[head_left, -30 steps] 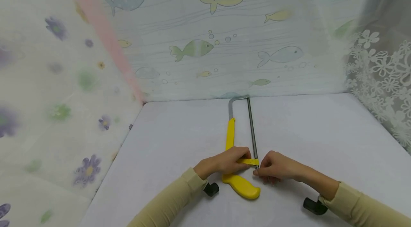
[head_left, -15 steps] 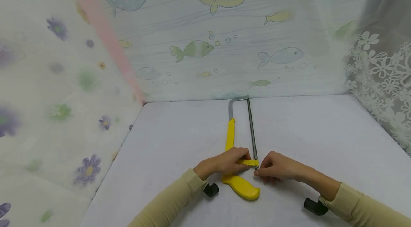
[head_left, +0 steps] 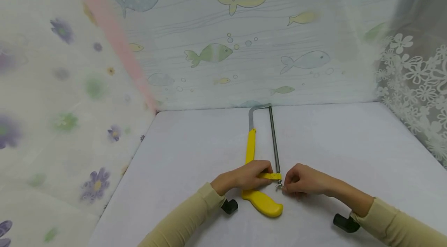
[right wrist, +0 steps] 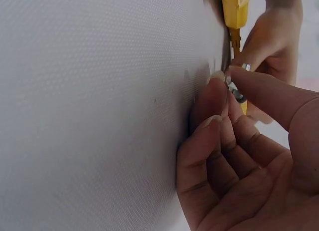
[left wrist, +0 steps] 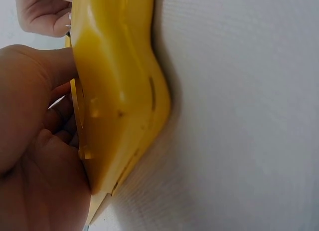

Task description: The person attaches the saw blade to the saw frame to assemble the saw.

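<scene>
A hacksaw (head_left: pixel 262 203) with a yellow handle and a grey metal bow lies flat on the white table, its far end toward the back wall. The left hand (head_left: pixel 249 174) grips the yellow frame just ahead of the handle, thumb and fingers around its lower arm; the handle (left wrist: pixel 119 66) fills the middle of the left wrist view. At the near end of the blade (head_left: pixel 274 138) sits a small metal wing nut (head_left: pixel 279 186). Thumb and index finger of the right hand (head_left: pixel 305 180) pinch the wing nut (right wrist: pixel 236 93) at its side, with the other fingers curled beneath.
The white table (head_left: pixel 195 142) meets a fish-print curtain (head_left: pixel 209 25) at the back. A flower-print curtain (head_left: pixel 87 122) stands on the left, and lace (head_left: pixel 419 84) hangs on the right. Black wrist devices (head_left: pixel 230 206) show below both cuffs.
The right hand has shifted slightly to the right, and the wing nut now shows beside its fingertips. The left hand and the hacksaw stay in place.
</scene>
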Motion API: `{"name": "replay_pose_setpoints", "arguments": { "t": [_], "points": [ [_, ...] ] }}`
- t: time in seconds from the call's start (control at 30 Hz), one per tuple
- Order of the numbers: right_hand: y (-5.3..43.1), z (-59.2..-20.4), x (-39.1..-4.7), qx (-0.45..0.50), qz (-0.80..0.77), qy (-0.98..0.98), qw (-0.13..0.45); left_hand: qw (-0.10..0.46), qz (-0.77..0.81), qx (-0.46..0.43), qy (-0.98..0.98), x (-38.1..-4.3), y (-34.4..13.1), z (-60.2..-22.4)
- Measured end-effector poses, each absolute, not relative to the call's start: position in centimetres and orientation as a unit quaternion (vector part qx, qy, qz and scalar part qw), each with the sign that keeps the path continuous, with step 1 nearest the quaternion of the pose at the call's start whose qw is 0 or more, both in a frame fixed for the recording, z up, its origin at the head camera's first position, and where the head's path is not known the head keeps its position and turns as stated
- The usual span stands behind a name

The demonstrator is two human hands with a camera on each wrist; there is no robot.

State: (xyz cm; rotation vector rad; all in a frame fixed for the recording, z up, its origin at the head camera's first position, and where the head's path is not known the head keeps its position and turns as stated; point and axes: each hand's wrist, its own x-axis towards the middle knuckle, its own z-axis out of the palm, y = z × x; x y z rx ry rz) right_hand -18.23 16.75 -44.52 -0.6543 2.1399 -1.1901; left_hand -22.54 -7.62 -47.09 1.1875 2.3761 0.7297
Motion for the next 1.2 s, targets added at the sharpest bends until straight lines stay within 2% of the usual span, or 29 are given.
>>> {"name": "replay_pose_setpoints", "arguments": {
  "t": [1.2],
  "points": [
    [16.31, -44.52, -18.22, -0.236, -0.452, 0.803, 0.307, 0.192, 0.264, 0.422, 0.846, -22.5, -7.62, -47.22]
  ]
}}
